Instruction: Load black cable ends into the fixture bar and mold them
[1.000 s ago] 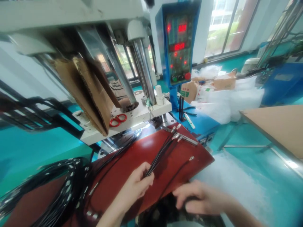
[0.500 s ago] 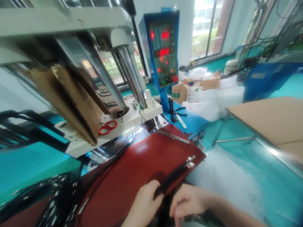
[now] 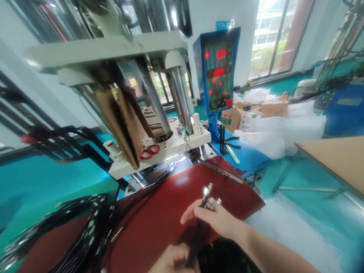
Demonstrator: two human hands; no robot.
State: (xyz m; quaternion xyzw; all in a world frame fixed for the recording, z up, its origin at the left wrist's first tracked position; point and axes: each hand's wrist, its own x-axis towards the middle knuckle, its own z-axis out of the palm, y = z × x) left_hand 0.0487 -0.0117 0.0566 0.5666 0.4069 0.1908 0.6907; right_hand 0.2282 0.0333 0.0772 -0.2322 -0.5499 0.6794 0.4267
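Note:
A bundle of black cables [image 3: 196, 237] with shiny metal connectors [image 3: 212, 203] at its upper end rises over the red tabletop [image 3: 159, 212]. Around its upper part, just below the connectors, my right hand [image 3: 217, 220] is closed, with some fingers reaching to the left. My left hand [image 3: 174, 258] grips the lower part of the bundle at the bottom edge of the view. More black cables [image 3: 91, 223] with metal ends lie in a looped heap on the left of the tabletop.
Behind the table stands a white press [image 3: 165, 148] holding cardboard [image 3: 127, 129] and red-handled scissors [image 3: 150, 151]. A blue control box [image 3: 217, 72] is beside it. A metal strip [image 3: 222, 170] lies at the table's back edge. White bags [image 3: 298, 131] and a brown table [image 3: 335, 155] are at right.
My right hand has moved up to the connector end and closed on the bundle, which now points more upright. My left hand is lower. The whole view has shifted, with the press further right.

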